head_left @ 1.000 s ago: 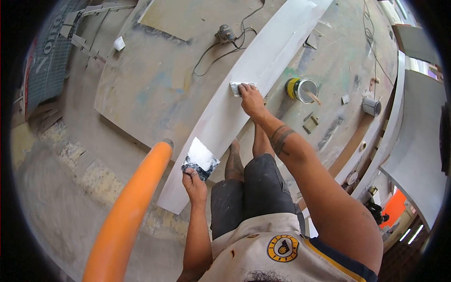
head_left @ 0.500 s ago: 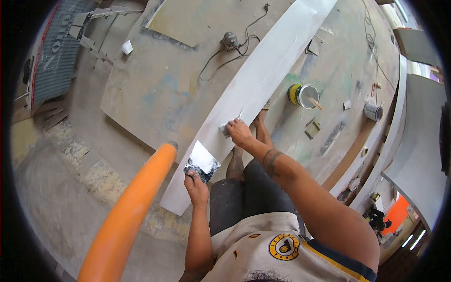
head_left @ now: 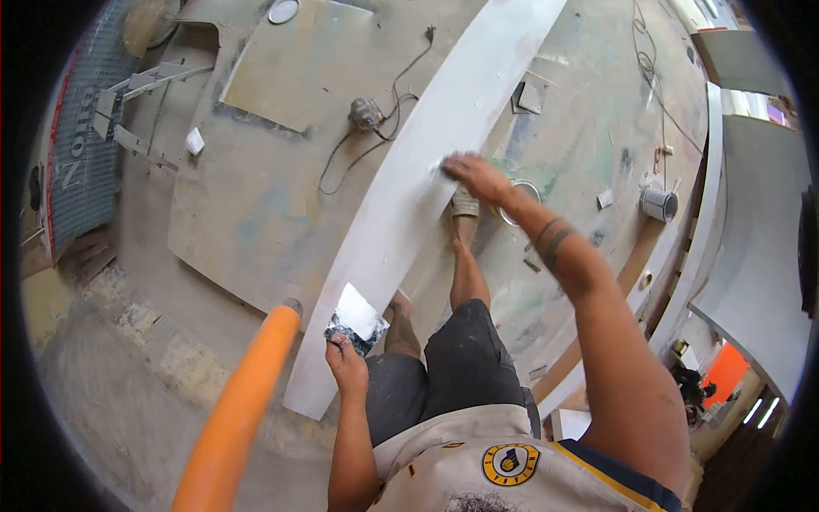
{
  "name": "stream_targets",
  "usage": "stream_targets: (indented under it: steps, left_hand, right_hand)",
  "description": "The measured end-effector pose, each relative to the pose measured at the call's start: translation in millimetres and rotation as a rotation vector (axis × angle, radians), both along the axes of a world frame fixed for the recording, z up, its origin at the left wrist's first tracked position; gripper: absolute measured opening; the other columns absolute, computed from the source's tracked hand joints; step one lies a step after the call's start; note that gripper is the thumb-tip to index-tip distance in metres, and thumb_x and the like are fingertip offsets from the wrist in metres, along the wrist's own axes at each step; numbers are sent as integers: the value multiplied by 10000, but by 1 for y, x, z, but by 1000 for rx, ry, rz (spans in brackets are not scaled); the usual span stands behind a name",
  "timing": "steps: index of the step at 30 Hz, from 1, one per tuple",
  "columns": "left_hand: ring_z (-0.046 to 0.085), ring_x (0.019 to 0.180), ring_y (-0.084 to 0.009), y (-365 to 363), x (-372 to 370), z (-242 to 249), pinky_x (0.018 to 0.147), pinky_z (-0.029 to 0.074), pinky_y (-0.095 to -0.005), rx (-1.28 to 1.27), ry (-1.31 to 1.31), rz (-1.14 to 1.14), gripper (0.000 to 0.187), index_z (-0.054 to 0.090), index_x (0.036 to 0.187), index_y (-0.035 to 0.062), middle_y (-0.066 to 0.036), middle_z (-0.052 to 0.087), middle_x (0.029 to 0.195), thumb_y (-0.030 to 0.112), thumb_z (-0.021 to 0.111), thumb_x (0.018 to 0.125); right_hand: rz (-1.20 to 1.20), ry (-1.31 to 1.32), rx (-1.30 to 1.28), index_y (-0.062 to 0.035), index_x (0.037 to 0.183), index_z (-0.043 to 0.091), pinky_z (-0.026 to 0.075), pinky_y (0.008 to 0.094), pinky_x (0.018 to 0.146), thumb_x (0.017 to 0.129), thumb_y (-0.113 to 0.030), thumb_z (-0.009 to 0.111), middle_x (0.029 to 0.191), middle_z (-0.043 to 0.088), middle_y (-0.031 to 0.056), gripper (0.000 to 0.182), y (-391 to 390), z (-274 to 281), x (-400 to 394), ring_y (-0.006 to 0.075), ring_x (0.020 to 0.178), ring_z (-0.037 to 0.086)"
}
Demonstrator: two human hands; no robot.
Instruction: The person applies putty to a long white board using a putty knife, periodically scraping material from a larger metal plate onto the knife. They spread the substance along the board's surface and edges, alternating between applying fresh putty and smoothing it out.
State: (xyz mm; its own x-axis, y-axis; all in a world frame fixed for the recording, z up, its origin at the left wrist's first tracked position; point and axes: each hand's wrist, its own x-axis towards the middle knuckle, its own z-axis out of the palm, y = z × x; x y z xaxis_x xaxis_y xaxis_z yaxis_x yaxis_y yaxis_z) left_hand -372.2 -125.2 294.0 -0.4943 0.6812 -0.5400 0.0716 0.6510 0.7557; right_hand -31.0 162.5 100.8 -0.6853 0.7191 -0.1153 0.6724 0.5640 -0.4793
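A long white board (head_left: 401,205) runs diagonally before me, with small raised white dabs on its face. My left hand (head_left: 348,365) pinches the near corner of a thin square plate (head_left: 357,317), bright white over most of its top and dark-smeared along the held edge. This plate is over the board's near end. Farther up, my right hand (head_left: 478,177) is closed at the board's surface on a small flat putty spreader, which is mostly hidden by the fingers and blurred. An open can (head_left: 533,189) is partly covered by my right forearm.
An orange pole (head_left: 243,401) rises at the lower left. A corded power tool (head_left: 365,114) lies beyond the board on the paint-stained surface. To the right stand a grey can (head_left: 658,205) and a curved panel (head_left: 759,247). A stepladder (head_left: 128,102) is at far left.
My right hand has moved farther up the board, toward its right edge, and its forearm now covers part of the open can. My left hand still holds the plate. The view has shifted.
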Motion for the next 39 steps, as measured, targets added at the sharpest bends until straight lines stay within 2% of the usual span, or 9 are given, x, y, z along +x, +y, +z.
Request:
stream_targets:
  steps: [7,10,13,17,19,23,29,31,39]
  left_hand:
    - [528,906,-128,84,117,-12,844,444,-299,-54,-109,130,295,561,992,-29,-53,594,930,202,395,1070]
    - [433,845,-85,125,173,1,786,381,-242,-102,-155,63,167,502,901,80,31,456,880,120,417,1039]
    - [582,893,-169,148,206,3,832,461,-328,-138,-79,-103,337,581,1032,-53,-97,648,953,244,424,1057]
    - [586,887,-187,163,225,-1,842,459,-336,-164,-82,-189,364,582,1029,-55,-104,640,935,266,413,1060]
    - [421,817,-108,182,226,3,766,391,-291,-204,-18,-178,203,487,886,29,9,443,836,152,420,1033]
    - [419,844,-92,202,213,9,789,381,-273,-199,-88,22,138,500,905,68,22,444,864,98,422,1015]
    - [429,924,-88,199,197,7,874,378,-260,-97,-33,-27,104,502,960,72,12,453,943,89,427,1029]
    - [449,850,-120,206,203,8,811,407,-283,-44,-48,74,194,505,913,11,-27,491,865,110,396,1039]
    - [438,958,-86,211,227,16,916,375,-252,-101,-211,146,121,514,1031,68,15,466,986,129,411,1050]
  right_hand:
    - [-6,-63,212,-158,1497,383,396,407,1133,810,105,481,1531,373,139,742,174,-6,129,350,1346,440]
    - [41,-175,423,-171,1517,340,409,390,1142,816,134,472,1558,332,107,776,230,-15,160,324,1362,429]
    - [-124,-151,308,-231,1506,361,420,391,1135,804,146,497,1544,351,100,808,272,-32,179,322,1372,411]
    - [-187,-176,281,-235,1487,382,415,406,1127,812,126,509,1518,376,116,776,288,-49,195,336,1365,412]
    - [-249,-194,314,-226,1472,392,412,426,1111,829,93,517,1492,397,132,728,279,-61,204,348,1355,419]
    - [-291,-273,271,-177,1471,383,391,435,1114,836,41,534,1467,415,127,688,246,-52,224,355,1356,412]
    - [-288,-293,178,-141,1365,498,441,425,1039,836,17,550,1377,523,84,555,286,-2,229,299,1276,511]
    - [-289,-282,264,-125,1303,553,460,424,1003,842,16,534,1319,578,77,483,308,-7,226,291,1206,566]
    - [-408,-343,166,-114,1203,630,518,438,906,828,-94,554,1168,654,117,383,344,-24,202,327,1091,624]
